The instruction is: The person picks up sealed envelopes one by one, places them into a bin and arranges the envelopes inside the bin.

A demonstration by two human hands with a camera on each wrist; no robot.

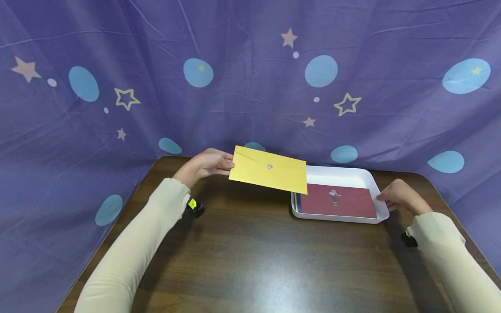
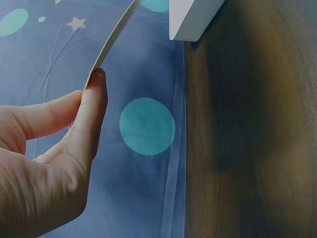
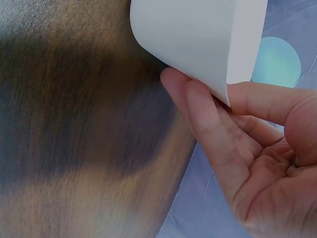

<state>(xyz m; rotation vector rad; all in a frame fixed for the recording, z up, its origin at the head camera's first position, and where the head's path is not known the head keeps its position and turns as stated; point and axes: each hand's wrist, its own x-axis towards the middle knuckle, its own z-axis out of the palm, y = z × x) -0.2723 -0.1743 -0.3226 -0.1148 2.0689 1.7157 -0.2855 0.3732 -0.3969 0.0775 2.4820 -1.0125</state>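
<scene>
A yellow envelope (image 1: 266,174) is pinched at its left edge between the thumb and fingers of my left hand (image 1: 211,163). It is held up over the table, and its right end overlaps the white tray (image 1: 336,173) in the head view. In the left wrist view the envelope (image 2: 110,43) shows nearly edge-on. My right hand (image 1: 400,195) grips the tray's right side, thumb over the rim and fingers beneath it, as the right wrist view shows on the tray wall (image 3: 188,39). Inside the tray lies a dark red envelope (image 1: 336,201) with a silvery print.
Blue and yellowish edges (image 1: 298,203) of other flat pieces peek out left of the red envelope. The tray stands near the back right of the brown wooden table (image 1: 258,252). A purple curtain (image 1: 250,100) with stars and dots hangs right behind the table's far edge.
</scene>
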